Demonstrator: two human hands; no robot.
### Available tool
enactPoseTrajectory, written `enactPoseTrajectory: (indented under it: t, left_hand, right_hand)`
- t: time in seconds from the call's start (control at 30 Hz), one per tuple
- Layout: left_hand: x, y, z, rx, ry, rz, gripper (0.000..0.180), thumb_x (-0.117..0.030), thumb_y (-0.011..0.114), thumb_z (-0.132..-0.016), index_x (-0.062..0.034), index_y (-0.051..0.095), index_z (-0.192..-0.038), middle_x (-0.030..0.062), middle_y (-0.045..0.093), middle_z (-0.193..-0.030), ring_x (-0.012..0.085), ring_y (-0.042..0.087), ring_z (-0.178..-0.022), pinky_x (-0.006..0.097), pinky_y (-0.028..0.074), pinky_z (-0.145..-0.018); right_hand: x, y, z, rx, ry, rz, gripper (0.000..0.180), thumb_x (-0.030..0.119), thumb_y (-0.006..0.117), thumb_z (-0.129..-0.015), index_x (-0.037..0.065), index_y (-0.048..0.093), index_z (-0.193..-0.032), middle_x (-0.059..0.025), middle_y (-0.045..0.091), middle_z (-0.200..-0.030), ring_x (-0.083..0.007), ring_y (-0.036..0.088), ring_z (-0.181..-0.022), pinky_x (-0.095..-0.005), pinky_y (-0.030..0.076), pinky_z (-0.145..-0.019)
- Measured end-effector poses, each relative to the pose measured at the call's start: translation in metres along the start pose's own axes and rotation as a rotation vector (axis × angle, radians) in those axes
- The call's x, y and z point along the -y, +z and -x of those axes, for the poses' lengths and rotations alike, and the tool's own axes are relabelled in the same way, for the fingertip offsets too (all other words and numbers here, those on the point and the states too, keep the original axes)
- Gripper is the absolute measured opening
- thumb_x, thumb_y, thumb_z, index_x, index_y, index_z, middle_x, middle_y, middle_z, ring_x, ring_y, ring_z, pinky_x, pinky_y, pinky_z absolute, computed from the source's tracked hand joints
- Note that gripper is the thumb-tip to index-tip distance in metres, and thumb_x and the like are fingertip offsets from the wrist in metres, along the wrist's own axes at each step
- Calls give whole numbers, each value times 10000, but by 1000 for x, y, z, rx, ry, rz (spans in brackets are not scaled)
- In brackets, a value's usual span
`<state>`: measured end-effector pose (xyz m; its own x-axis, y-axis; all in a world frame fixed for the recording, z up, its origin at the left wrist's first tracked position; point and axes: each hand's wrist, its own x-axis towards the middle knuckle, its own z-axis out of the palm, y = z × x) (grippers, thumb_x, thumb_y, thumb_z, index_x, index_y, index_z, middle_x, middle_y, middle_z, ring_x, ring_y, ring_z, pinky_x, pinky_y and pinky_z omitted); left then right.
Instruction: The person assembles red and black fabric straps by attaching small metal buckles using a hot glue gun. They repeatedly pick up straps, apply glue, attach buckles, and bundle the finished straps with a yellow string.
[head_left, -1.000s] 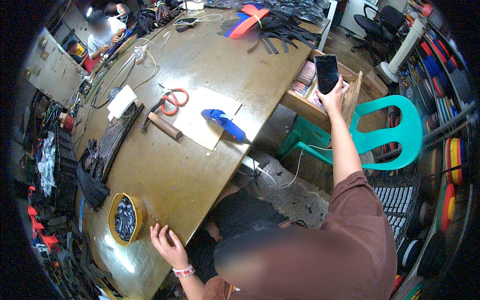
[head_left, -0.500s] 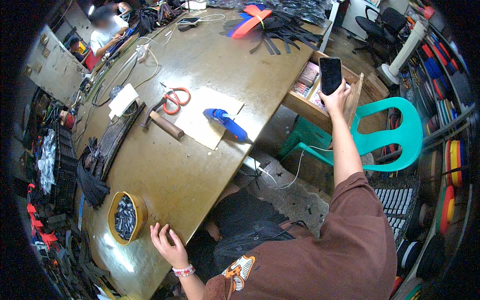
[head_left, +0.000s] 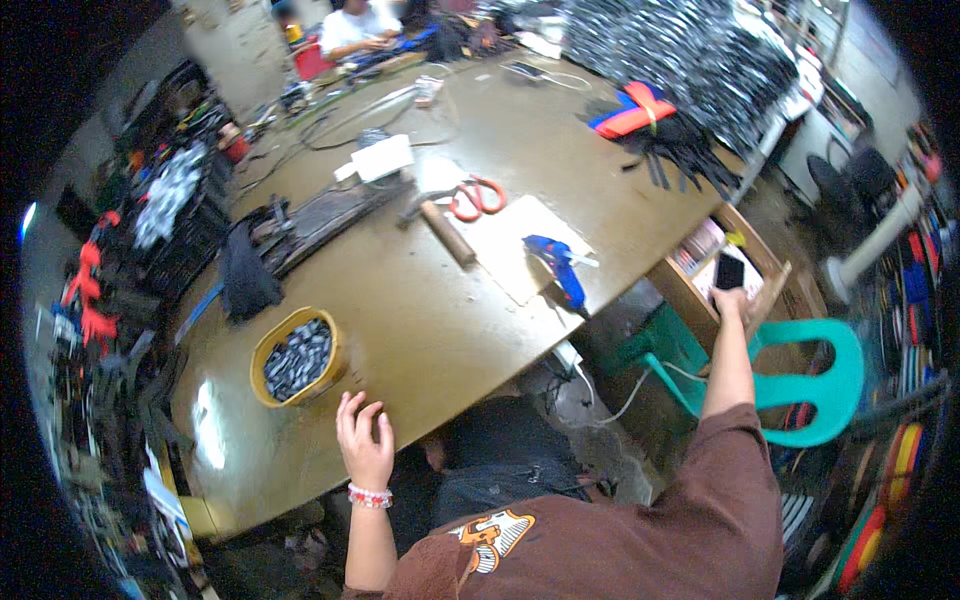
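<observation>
My right hand (head_left: 733,303) grips a black smartphone (head_left: 730,272), held down in an open wooden drawer (head_left: 770,300) at the table's right side. Small packets (head_left: 698,248) lie in the drawer beside the phone. My left hand (head_left: 366,445), wearing a beaded bracelet, rests at the near table edge with its fingers spread and holds nothing. Just beyond it stands a yellow tub (head_left: 262,372) full of small dark shiny pieces. A blue glue gun (head_left: 560,272) lies on a pale sheet (head_left: 508,272) in the middle of the table.
Orange-handled scissors (head_left: 479,199) and a wooden-handled hammer (head_left: 447,234) lie left of the sheet. Black, red and blue strips (head_left: 640,118) are bundled at the far right. A green plastic chair (head_left: 815,385) stands beside the drawer. A person (head_left: 355,35) sits beyond the table.
My right hand has lowered the phone from above the drawer into it. The view has swung left, so the table appears farther right. My left hand stays near the table edge.
</observation>
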<state>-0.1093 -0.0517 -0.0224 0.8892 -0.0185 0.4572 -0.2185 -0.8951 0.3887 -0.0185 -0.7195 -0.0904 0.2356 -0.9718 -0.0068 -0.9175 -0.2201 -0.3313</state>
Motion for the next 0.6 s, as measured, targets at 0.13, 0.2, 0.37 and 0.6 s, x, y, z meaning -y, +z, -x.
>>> enactPoseTrajectory:
  t: [0.13, 0.2, 0.37, 0.6]
  left_hand:
    - [-1, -1, 2, -22, -28, 37, 143, -94, 608, -833, -46, 627, -967, 141, 535, -1207, 363, 432, -1248, 454, 354, -1043]
    - [-2, -1, 2, -61, -22, 26, 138, -89, 624, -816, -47, 631, -947, 138, 540, -1190, 360, 443, -1240, 453, 373, -1025]
    - [-3, -1, 2, -85, -14, 40, 135, -90, 631, -807, -44, 631, -934, 138, 546, -1164, 359, 456, -1223, 452, 384, -1015]
    - [1, -3, 1, -88, 23, 59, 146, -98, 625, -810, -53, 625, -949, 141, 554, -1143, 356, 468, -1207, 444, 389, -1009]
  right_hand:
    - [-2, 3, -11, 179, -14, 4, 901, 473, 827, -564, 52, 495, -1289, -202, 425, -1382, -353, 420, -1278, -482, 358, -1055]
    - [-2, 3, -10, 208, -10, -43, 916, 474, 830, -560, 53, 487, -1298, -214, 405, -1391, -370, 371, -1309, -499, 342, -1062]
    - [8, -8, 9, 17, -3, 44, 963, 514, 808, -601, 70, 413, -1358, -209, 335, -1434, -391, 323, -1329, -536, 277, -1082]
    - [-48, -19, -39, -193, -144, 111, 952, 562, 727, -683, 1, 380, -1370, -251, 429, -1351, -420, 442, -1220, -552, 388, -961]
